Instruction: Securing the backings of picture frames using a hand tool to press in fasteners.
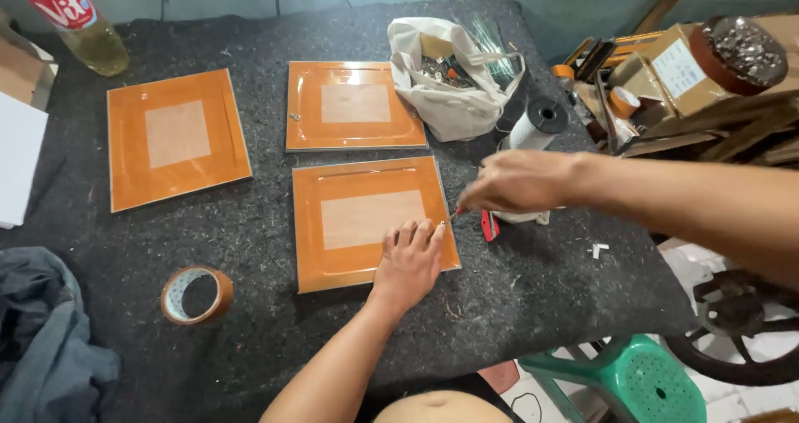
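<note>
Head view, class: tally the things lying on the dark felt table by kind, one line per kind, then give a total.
Orange frame panels: 3
Tape rolls: 1
White cloth bags: 1
White thread spools: 1
Plastic bottles: 1
Total: 7

3 frames (366, 219) on table (250, 323); tape roll (196, 295) left, bag (454, 77) behind.

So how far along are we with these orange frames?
Two orange frames lie apart at the back, untouched. In hand: the near frame, left hand pressing its right edge, right hand holding a small tool there. Tape roll lies unused.
</note>
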